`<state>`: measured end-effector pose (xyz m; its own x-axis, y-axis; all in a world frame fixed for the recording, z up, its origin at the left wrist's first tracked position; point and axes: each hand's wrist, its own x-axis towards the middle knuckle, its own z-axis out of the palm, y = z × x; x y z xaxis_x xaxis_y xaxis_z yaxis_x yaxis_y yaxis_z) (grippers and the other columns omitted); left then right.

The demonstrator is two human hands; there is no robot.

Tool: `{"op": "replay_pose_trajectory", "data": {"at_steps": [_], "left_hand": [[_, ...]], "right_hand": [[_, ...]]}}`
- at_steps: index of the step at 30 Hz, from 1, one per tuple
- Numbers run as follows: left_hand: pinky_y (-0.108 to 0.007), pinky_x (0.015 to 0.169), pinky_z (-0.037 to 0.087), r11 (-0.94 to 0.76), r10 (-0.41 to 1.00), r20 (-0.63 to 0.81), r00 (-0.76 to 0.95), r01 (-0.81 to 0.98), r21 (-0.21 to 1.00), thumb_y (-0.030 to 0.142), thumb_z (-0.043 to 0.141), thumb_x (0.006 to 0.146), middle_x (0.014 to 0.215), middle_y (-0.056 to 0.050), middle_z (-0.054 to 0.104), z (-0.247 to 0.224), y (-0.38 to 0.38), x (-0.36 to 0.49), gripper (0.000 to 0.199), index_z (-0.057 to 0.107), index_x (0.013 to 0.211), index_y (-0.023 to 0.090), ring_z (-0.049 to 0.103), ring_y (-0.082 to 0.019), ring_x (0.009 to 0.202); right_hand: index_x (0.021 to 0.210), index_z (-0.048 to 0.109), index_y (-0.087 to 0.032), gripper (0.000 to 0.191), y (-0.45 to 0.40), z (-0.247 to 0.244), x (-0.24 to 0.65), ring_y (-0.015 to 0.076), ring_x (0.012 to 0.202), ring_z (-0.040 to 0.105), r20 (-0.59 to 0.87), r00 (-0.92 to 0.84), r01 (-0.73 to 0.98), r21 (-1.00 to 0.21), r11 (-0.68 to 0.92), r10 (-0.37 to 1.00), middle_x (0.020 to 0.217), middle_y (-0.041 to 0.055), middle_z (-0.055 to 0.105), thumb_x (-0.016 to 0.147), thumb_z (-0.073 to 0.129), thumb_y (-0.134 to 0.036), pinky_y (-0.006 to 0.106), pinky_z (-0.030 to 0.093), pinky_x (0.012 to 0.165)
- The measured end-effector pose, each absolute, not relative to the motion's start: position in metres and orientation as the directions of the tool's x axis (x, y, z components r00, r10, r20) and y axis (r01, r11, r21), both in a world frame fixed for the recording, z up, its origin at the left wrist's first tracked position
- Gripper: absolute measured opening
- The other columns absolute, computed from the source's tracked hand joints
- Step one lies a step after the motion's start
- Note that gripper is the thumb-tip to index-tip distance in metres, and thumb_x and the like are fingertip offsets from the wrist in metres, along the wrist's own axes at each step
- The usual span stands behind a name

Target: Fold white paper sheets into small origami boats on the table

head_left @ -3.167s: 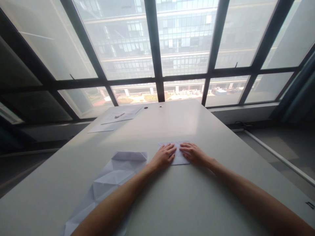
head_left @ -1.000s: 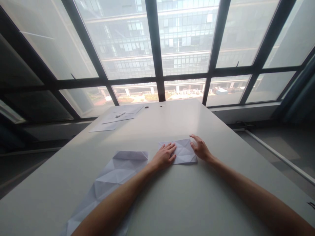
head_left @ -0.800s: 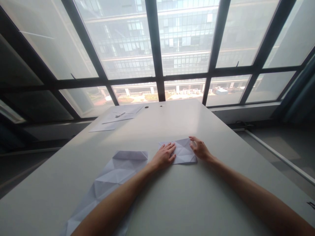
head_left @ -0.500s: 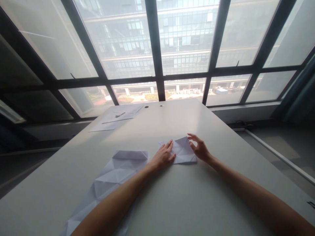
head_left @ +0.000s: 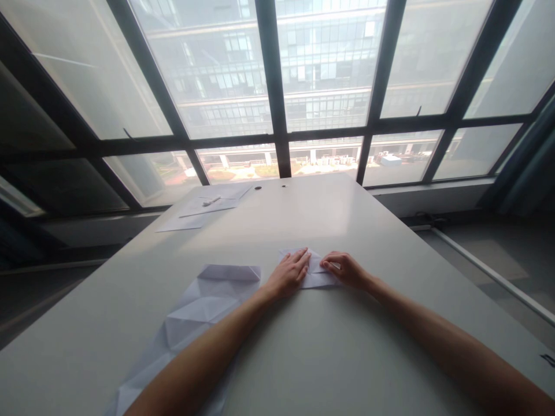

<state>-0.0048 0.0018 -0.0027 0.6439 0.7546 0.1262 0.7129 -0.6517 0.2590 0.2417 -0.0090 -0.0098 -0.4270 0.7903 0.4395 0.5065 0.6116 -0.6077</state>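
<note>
The right hand (head_left: 342, 268), thumb and fingertips clamped on the paper (head_left: 318, 281) at the middle of the table (head_left: 312, 214), has just brought the far right corner inward (a new fold, it seems), while the left hand (head_left: 289, 274) lies flat on the left part.

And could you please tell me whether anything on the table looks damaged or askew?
No damage shows. The far papers lie askew, overlapping unevenly; the large sheet is crisscrossed with creases, though these look deliberate.
</note>
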Motion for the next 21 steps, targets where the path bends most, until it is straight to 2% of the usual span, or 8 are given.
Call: {"op": "replay_pose_trajectory", "data": {"at_steps": [3,6,9,12,14,18,21], "left_hand": [[-0.047,0.122,0.021,-0.651,0.754,0.105,0.648,0.718,0.246,0.035,0.036,0.103,0.16,-0.005,0.035,-0.001,0.001,-0.004,0.048,0.043,0.149,0.026,0.027,-0.023,0.149],[-0.046,0.122,0.022,-0.657,0.75,0.105,0.653,0.719,0.227,0.037,0.035,0.103,0.162,-0.004,0.031,-0.001,0.0,-0.004,0.049,0.041,0.15,0.026,0.026,-0.024,0.15],[-0.047,0.121,0.023,-0.676,0.733,0.08,0.676,0.709,0.2,0.032,0.037,0.101,0.162,-0.003,0.03,0.001,0.0,-0.006,0.052,0.037,0.153,0.026,0.026,-0.025,0.149],[-0.044,0.119,0.027,-0.684,0.726,0.08,0.683,0.705,0.184,0.027,0.039,0.098,0.159,-0.002,0.037,0.004,-0.002,-0.005,0.054,0.038,0.152,0.026,0.031,-0.025,0.147],[-0.043,0.117,0.03,-0.678,0.735,0.128,0.666,0.713,0.181,0.032,0.04,0.1,0.154,-0.003,0.045,0.007,-0.004,-0.002,0.048,0.047,0.146,0.026,0.038,-0.026,0.143],[-0.043,0.109,0.038,-0.64,0.767,0.228,0.6,0.739,0.21,0.042,0.04,0.102,0.133,-0.003,0.063,0.008,-0.005,0.003,0.035,0.064,0.123,0.028,0.053,-0.025,0.125],[-0.041,0.109,0.038,-0.626,0.779,0.24,0.58,0.744,0.235,0.043,0.048,0.099,0.132,-0.005,0.062,0.003,-0.004,0.003,0.033,0.063,0.123,0.026,0.054,-0.024,0.123]], "right_hand": [[0.091,0.075,-0.022,0.027,-0.005,-0.015,0.242,0.0221,0.084,0.069,0.467,-0.429,0.498,-0.592,0.633,0.774,0.091,0.0071,0.075,0.098,0.053,-0.036,0.036,0.054,0.083],[0.096,0.074,-0.021,0.021,-0.001,-0.019,0.244,0.0221,0.089,0.068,0.517,-0.425,0.492,-0.557,0.669,0.743,0.097,0.008,0.074,0.096,0.054,-0.029,0.037,0.054,0.085],[0.093,0.074,-0.022,0.018,0.002,-0.021,0.246,0.0225,0.092,0.066,0.533,-0.437,0.508,-0.519,0.687,0.725,0.097,0.0079,0.073,0.094,0.057,-0.024,0.038,0.054,0.085],[0.089,0.075,-0.022,0.018,0.003,-0.019,0.248,0.023,0.094,0.065,0.529,-0.45,0.534,-0.487,0.691,0.72,0.096,0.0079,0.073,0.093,0.058,-0.023,0.039,0.053,0.086],[0.089,0.076,-0.022,0.018,0.003,-0.018,0.249,0.0231,0.095,0.064,0.529,-0.454,0.547,-0.471,0.693,0.717,0.097,0.0083,0.073,0.094,0.058,-0.023,0.039,0.053,0.087],[0.09,0.076,-0.023,0.015,0.004,-0.019,0.25,0.0227,0.096,0.064,0.512,-0.476,0.557,-0.453,0.695,0.715,0.099,0.0074,0.073,0.093,0.061,-0.022,0.039,0.053,0.087],[0.091,0.076,-0.024,0.009,0.006,-0.022,0.25,0.0221,0.097,0.064,0.502,-0.519,0.538,-0.437,0.721,0.692,0.101,0.0066,0.073,0.09,0.066,-0.023,0.038,0.052,0.089]]}}
